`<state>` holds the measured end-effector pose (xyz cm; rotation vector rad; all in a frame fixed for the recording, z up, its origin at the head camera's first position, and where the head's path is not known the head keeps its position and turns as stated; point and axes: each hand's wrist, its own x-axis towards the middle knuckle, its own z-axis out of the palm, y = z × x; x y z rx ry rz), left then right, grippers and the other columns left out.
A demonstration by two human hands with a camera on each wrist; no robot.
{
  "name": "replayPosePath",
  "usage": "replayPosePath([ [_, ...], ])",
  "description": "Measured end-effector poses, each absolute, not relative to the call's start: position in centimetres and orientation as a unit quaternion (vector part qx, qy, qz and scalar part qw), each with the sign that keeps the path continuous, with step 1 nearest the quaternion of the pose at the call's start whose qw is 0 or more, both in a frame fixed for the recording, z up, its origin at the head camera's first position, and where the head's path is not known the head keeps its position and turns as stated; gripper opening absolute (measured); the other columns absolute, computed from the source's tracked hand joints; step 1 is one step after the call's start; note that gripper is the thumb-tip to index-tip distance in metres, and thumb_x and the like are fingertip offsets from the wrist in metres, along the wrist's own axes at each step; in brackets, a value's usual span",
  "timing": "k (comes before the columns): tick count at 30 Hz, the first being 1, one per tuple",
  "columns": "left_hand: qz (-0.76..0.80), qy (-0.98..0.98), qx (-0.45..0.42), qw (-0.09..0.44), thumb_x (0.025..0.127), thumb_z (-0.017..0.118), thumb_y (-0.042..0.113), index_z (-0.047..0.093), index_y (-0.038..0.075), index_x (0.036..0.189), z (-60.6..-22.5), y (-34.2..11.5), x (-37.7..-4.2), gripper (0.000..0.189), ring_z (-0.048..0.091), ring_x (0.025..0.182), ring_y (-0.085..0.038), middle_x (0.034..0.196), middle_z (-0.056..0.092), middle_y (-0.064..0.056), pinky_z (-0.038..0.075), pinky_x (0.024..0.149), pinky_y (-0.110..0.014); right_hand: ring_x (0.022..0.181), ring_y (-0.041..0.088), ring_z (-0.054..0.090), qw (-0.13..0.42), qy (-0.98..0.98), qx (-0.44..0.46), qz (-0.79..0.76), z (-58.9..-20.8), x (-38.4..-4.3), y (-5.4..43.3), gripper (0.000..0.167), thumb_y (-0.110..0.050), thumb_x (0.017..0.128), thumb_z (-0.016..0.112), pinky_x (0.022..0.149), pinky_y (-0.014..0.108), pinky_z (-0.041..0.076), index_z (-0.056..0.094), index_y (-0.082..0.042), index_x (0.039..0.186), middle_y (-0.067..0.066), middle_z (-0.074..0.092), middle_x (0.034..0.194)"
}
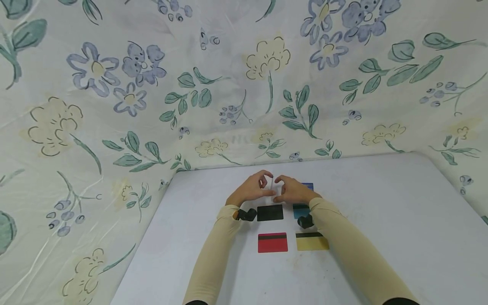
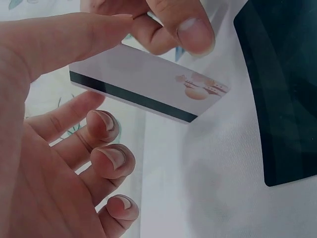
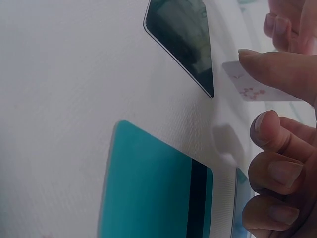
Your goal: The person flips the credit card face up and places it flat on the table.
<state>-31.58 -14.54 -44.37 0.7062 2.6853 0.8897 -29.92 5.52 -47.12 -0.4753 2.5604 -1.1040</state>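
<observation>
the left hand (image 1: 252, 187) pinches the white card (image 2: 138, 82) above the bench (image 1: 183, 220), beyond the black card (image 1: 270, 213); whether the right hand (image 1: 296, 190) grips it cannot be told, so light edge contact should serve best.

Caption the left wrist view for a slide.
Striped white card held up between left hand and right hand, a black card lying on the table.

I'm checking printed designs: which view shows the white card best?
The left wrist view, where the white card shows its dark stripe and reddish print. The right wrist view shows it partly covered; the head view, just a thin sliver.
</observation>
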Motion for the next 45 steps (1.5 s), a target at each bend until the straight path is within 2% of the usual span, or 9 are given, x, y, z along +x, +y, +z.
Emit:
replayPosePath([
  [13, 0.312, 0.912, 0.240, 0.117, 0.088, 0.078, 0.033, 0.055, 0.012, 0.138, -44.39, -14.52, -31.43, 0.059, 0.055, 0.087, -0.018, 0.099, 0.058, -0.006, 0.045, 0.069, -0.025, 0.072, 0.016, 0.055, 0.157, 0.893, -0.159, -0.391, -47.48, -30.06, 5.12, 0.069, -0.027, 0.087, 0.083, 0.063, 0.025, 0.046, 0.049, -0.008, 0.144, 0.006, 0.062, 0.083],
  [23, 0.328, 0.904, 0.252, 0.111, 0.088, 0.079, 0.029, 0.055, 0.010, 0.137, -44.35, -14.59, -31.37, 0.057, 0.053, 0.081, -0.016, 0.096, 0.057, -0.006, 0.044, 0.066, -0.024, 0.071, 0.016, 0.055, 0.156, 0.896, -0.155, -0.387, -47.35, -29.87, 4.94, 0.066, -0.026, 0.087, 0.083, 0.062, 0.024, 0.046, 0.052, -0.007, 0.142, 0.005, 0.061, 0.081],
  [33, 0.340, 0.901, 0.244, 0.114, 0.088, 0.079, 0.031, 0.054, 0.011, 0.138, -44.61, -14.85, -31.35, 0.059, 0.054, 0.083, -0.016, 0.099, 0.057, -0.006, 0.045, 0.066, -0.023, 0.071, 0.016, 0.055, 0.150, 0.898, -0.162, -0.381, -47.71, -30.03, 5.16, 0.061, -0.026, 0.088, 0.082, 0.062, 0.025, 0.045, 0.055, -0.008, 0.140, 0.005, 0.061, 0.082],
  [45, 0.366, 0.891, 0.241, 0.117, 0.087, 0.081, 0.028, 0.055, 0.010, 0.135, -44.54, -15.37, -31.28, 0.058, 0.049, 0.077, -0.014, 0.093, 0.053, -0.003, 0.042, 0.064, -0.025, 0.071, 0.016, 0.056, 0.148, 0.900, -0.168, -0.374, -47.84, -30.36, 5.23, 0.062, -0.028, 0.087, 0.083, 0.062, 0.025, 0.045, 0.056, -0.007, 0.139, 0.005, 0.061, 0.084],
])
